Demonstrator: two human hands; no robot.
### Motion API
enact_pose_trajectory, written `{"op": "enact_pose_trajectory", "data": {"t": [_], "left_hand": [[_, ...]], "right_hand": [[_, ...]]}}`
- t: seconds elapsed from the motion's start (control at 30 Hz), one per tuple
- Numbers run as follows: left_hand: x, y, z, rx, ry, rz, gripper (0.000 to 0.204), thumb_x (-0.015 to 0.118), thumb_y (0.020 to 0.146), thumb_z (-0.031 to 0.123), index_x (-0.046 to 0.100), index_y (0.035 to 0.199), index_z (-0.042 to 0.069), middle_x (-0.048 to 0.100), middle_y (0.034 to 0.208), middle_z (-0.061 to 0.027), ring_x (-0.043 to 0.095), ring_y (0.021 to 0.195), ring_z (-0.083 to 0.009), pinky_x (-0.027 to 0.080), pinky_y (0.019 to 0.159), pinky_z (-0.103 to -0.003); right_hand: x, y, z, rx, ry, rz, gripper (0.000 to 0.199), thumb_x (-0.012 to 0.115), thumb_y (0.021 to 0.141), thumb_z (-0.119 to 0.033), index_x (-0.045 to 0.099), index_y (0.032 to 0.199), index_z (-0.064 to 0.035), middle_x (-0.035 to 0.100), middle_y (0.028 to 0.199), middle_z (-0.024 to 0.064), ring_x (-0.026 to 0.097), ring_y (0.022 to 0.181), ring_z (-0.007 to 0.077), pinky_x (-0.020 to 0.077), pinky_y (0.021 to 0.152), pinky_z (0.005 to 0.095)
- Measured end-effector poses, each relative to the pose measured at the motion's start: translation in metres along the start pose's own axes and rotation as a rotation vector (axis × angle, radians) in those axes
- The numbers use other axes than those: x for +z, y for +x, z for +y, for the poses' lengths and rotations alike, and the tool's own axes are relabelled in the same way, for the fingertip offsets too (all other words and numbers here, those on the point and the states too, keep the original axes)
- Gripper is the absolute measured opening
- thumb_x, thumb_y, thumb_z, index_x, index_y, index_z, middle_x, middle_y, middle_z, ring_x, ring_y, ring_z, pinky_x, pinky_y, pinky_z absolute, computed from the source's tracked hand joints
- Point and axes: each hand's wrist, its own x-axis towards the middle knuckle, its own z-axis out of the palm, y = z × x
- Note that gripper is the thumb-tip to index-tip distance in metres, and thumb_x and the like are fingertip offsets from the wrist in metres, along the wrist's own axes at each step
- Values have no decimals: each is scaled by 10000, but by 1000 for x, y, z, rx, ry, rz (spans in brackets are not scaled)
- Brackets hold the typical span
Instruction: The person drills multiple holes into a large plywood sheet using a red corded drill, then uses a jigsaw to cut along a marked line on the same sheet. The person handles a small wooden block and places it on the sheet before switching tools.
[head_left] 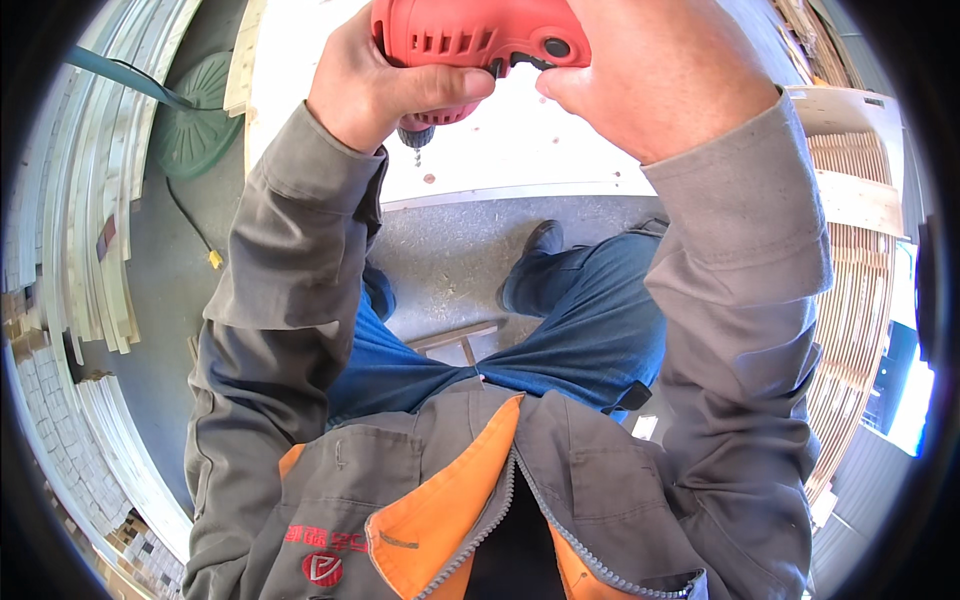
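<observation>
Up at the top edge I hold a red power drill [440, 35] in both hands. My left hand [375, 90] is closed round its front part, thumb lying along the housing. My right hand [645, 75] wraps the other end, by a round black button; most of its fingers are out of sight. Under my left hand the dark chuck [415, 138] shows, with a thin twisted drill bit [419, 158] sticking out of it. Beneath the drill spreads a bright white board [530, 150] with several small brownish spots. Whether the bit touches the board, I cannot tell.
Long wooden strips [95, 220] are stacked at the left, near a round green base [195, 115] with a pole. A cord with a yellow plug [214, 259] lies on the grey floor [430, 235]. Stacked thin wooden slats [850, 260] stand at the right. My legs are below the board's edge.
</observation>
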Motion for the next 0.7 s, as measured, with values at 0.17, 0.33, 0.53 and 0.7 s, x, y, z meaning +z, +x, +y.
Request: {"op": "enact_pose_trajectory", "data": {"t": [0.17,0.33,0.53,0.7], "left_hand": [[-2,0,-5,-35,-4,-8,610,869,795,248,619,1284,-17,729,1104,-100,689,1004,-205,545,896,-344],[-6,0,-15,47,36,-13,635,867,794,274,611,1290,-30,719,1124,-104,684,1011,-200,549,885,-343],[-15,-6,-10,85,-29,9,704,880,778,334,602,1286,-67,718,1134,-132,690,1028,-215,553,895,-348],[-25,-14,-15,69,47,55,659,820,816,349,617,1272,-80,729,1119,-143,705,1013,-225,557,880,-341]], "right_hand": [[10,1,5,-60,-13,22,282,730,827,-133,608,1050,-11,695,908,199,710,883,390,562,789,470],[22,5,5,-79,-58,58,197,629,889,-122,617,1059,-23,702,899,175,725,825,361,577,721,458],[22,3,-1,-148,18,106,199,594,921,-157,637,1058,-19,703,881,166,735,816,347,582,690,447],[17,9,-9,-134,-27,1,235,601,921,-191,650,1071,-17,710,894,169,738,827,350,582,696,450]]}}
